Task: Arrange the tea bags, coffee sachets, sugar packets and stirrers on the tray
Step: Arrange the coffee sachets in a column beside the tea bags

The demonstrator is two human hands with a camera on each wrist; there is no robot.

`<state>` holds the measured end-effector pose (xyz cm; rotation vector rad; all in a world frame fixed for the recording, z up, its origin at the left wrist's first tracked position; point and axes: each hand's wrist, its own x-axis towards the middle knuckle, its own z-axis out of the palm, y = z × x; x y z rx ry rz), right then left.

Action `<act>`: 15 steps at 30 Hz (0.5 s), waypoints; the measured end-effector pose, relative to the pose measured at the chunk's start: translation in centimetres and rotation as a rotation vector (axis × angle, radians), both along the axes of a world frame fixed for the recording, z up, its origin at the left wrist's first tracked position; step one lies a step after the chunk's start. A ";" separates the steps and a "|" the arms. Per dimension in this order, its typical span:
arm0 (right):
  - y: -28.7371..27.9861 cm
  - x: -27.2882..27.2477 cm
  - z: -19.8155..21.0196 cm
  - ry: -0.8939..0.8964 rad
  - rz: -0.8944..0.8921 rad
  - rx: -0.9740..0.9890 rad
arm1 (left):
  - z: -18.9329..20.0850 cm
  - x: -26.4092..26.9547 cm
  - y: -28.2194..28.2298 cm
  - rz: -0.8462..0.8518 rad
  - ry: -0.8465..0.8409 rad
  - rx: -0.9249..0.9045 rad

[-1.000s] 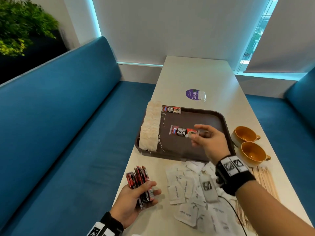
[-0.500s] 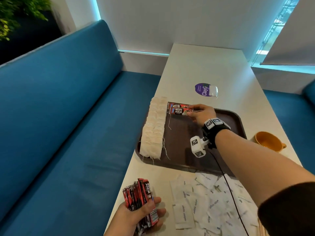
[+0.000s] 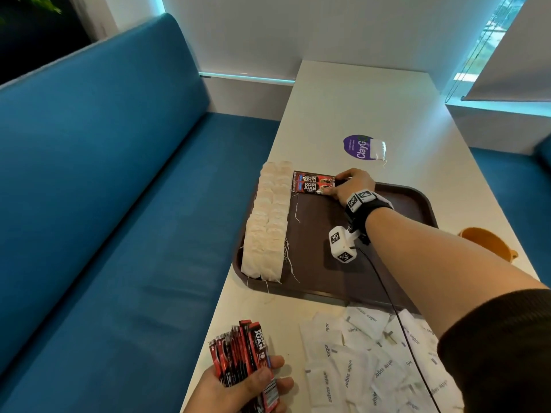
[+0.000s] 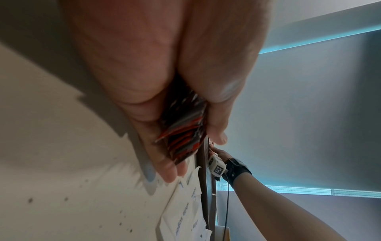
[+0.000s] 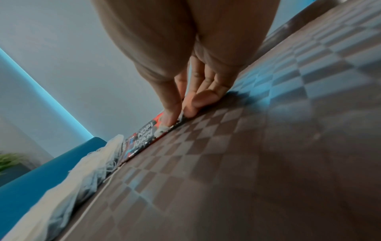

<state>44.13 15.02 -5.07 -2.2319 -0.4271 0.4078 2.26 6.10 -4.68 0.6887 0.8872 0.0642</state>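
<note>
A blue bench seat [image 3: 119, 204] is seen running along the left of a long white table [image 3: 372, 99]. On the table sits a brown tray [image 3: 411, 198], its floor patterned in little checks in the right wrist view. Two neat rows of tea bags [image 3: 268, 225] are laid down the tray's left side, strings trailing onto the brown. Between the tray and the near table edge, a loose heap of white sugar packets [image 3: 357, 353] is spread out, and an orange cup [image 3: 489, 242] is partly hidden behind the right forearm.

Down at the near left edge, a fat bundle of coffee sachets [image 3: 241, 356] is gripped in the left hand [image 3: 238, 389], fingers and thumb curled round it, standing on end.

At the tray's far left corner, right next to the tea bags, two coffee sachets are laid flat side by side. The nearer sachet [image 3: 310, 187] is pinched at its right end by the right hand [image 3: 351, 186]; thumb [image 5: 171, 112] on top, a fingertip at the end of the packet, so it's pressed down onto the tray just beside the farther sachet [image 3: 310, 176].
</note>
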 end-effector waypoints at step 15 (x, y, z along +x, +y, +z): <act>0.3 0.5 -0.3 0.035 -0.037 -0.023 | 0.3 0.1 -0.1 0.019 -0.021 0.026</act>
